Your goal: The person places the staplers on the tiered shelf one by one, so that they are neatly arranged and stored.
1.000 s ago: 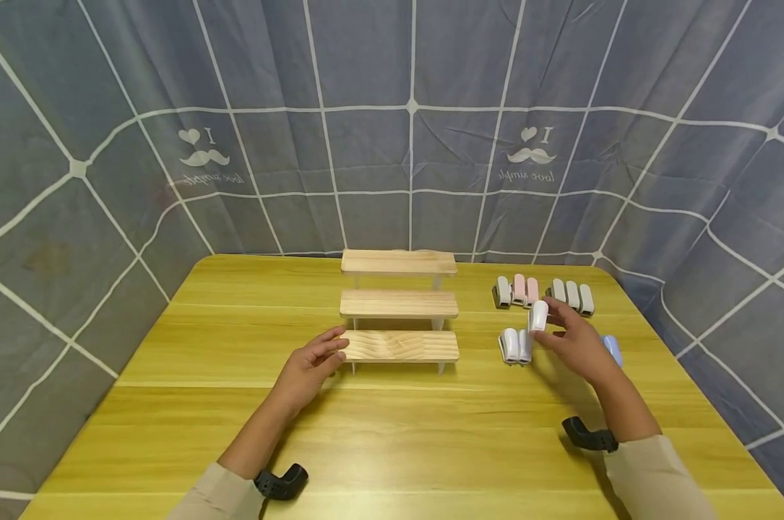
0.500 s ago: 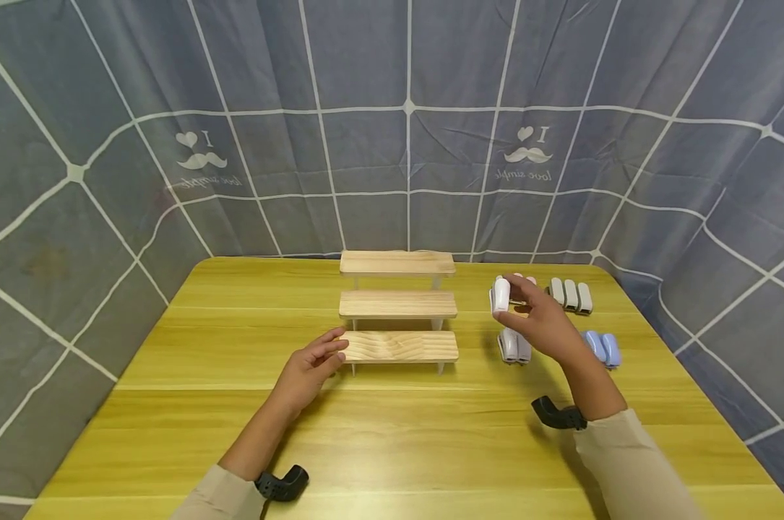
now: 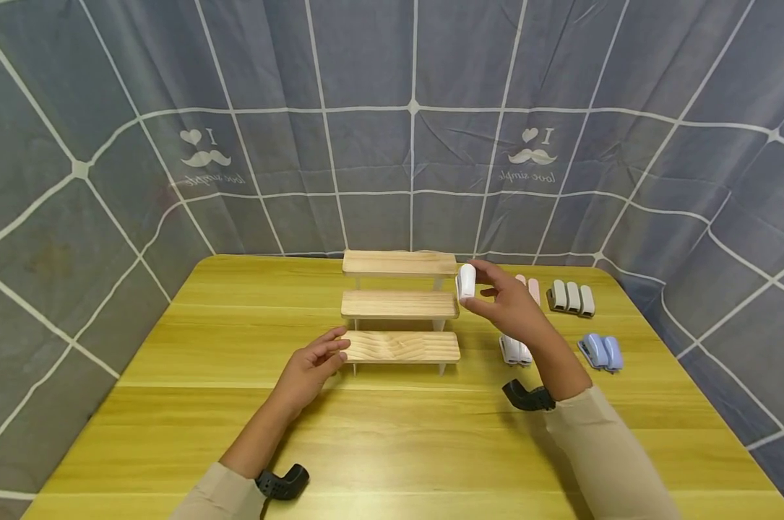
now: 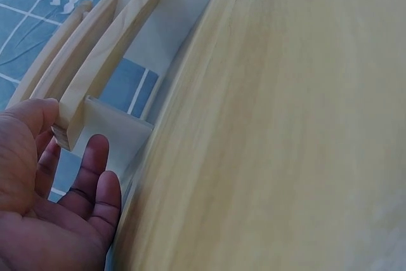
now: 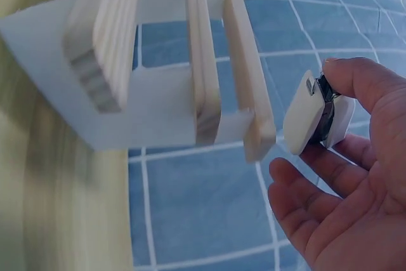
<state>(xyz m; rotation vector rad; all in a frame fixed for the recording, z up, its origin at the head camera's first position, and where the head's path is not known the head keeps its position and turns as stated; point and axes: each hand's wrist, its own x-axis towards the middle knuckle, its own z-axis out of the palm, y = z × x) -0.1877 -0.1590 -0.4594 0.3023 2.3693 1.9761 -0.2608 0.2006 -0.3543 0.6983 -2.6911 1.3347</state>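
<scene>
A white-lined grey curtain (image 3: pixel 365 152) hangs behind the yellow table (image 3: pixel 398 433).

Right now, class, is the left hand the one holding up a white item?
No: the right hand grips the white item, while the left hand is at the left end of the front shelf.

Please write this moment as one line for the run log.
right hand: holds white stapler in air beside stand | left hand: touches left end of lowest shelf | table right: two blue staplers

Mirrored "I" (image 3: pixel 549 136), "love simple" (image 3: pixel 530 176) on curtain (image 3: pixel 372 152)
</scene>
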